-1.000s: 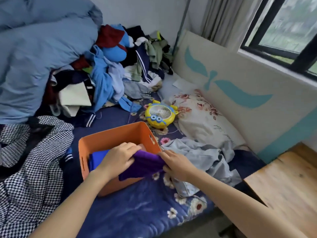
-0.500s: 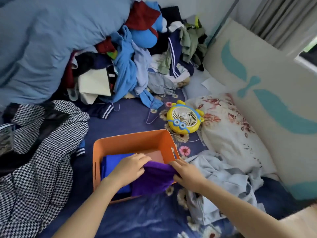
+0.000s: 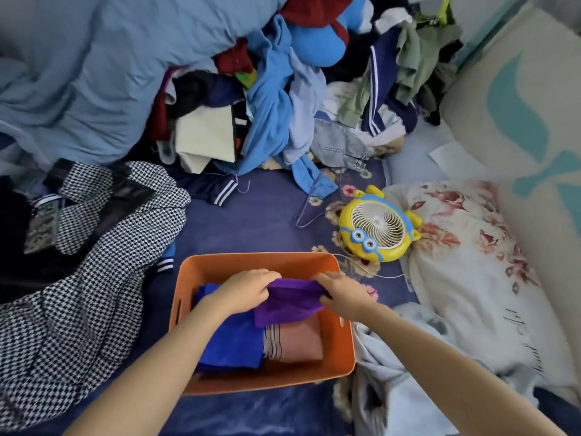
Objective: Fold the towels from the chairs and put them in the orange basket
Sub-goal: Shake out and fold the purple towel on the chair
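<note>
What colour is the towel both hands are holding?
Purple, seen in the head view, over the orange basket.

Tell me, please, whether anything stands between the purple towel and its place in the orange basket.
Nothing visible blocks it. The left hand and right hand hold the purple towel over the open orange basket; only the folded blue towel and pink towel lie beneath, and it can probably rest on them.
</note>
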{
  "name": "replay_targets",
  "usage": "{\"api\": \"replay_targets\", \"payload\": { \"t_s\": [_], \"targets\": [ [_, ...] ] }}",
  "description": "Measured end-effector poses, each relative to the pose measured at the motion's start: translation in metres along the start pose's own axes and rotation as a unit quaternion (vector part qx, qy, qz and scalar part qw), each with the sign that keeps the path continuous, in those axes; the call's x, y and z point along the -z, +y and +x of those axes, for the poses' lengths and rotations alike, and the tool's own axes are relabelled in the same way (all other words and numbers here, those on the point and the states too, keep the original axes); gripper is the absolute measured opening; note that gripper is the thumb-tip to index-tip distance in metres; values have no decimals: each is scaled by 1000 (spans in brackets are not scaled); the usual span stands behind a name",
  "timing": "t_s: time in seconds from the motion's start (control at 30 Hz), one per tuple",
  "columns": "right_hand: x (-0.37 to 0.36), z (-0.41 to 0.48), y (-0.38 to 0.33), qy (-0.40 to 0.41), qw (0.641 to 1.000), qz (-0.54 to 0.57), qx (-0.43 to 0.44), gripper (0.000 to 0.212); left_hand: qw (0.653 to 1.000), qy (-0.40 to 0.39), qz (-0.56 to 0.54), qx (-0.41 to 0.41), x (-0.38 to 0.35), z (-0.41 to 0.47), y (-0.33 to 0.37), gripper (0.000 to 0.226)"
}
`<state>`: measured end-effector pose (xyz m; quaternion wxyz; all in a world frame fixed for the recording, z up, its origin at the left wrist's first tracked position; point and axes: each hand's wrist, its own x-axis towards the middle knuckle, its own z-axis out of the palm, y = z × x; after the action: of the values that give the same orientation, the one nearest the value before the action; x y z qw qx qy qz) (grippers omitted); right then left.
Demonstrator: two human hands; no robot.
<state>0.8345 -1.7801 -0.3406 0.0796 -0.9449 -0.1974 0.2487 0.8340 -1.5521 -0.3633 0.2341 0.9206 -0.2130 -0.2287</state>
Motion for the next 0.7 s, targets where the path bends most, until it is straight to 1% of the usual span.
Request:
{"api": "replay_targets", "payload": {
  "t_s": [0.07,0.13,0.17,0.2,0.23,0.27,0.3,0.33,0.37,0.43,0.47,0.5,0.53,0.57,0.6,0.63,0.67,0.7],
  "targets": [
    [-3,17,14,-20,1000,3,-11,46,1000,-9,3,11,-4,17,-1,32],
    [-5,31,29,-27,999,-1,-18,44,1000,10,26,8,-10,33,0,35],
    [-8,36,37,-18,1000,-13,-13,43,999,26,31,12,-16,38,2,39],
    [-12,37,43,14,999,-36,0,40,997,57,42,7,-21,41,4,42],
    [-19,38,47,45,997,-65,23,37,993,93,65,-15,-29,40,4,42],
    [-30,36,50,67,991,-103,44,31,988,110,97,-43,-40,39,4,42],
    [-42,33,48,72,984,-152,59,23,985,105,129,-52,-56,37,0,46],
    [-59,29,47,65,978,-184,71,16,983,82,158,-51,-74,35,-3,53],
    [-79,28,47,55,972,-208,89,17,982,46,177,-46,-93,34,-7,59],
    [-112,29,42,-18,960,-260,100,22,977,-40,203,-47,-133,31,-14,61],
    [-126,31,41,-78,952,-277,105,23,975,-70,207,-45,-155,31,-17,57],
    [-140,35,39,-164,946,-265,88,27,973,-82,211,-44,-172,32,-16,48],
    [-155,40,41,-230,935,-259,71,31,969,-95,225,-48,-183,35,-12,37],
    [-167,44,40,-278,923,-263,50,35,968,-113,220,-45,-193,39,-10,32],
    [-176,45,39,-305,909,-279,42,39,970,-130,202,-25,-199,40,-7,37],
    [-184,45,39,-318,903,-288,34,42,969,-162,184,21,-205,42,-6,45],
    [-193,40,40,-333,896,-294,25,47,958,-200,201,41,-214,39,-7,50],
    [-197,36,40,-340,892,-298,21,50,950,-236,196,60,-215,38,-5,52]
  ]
}}
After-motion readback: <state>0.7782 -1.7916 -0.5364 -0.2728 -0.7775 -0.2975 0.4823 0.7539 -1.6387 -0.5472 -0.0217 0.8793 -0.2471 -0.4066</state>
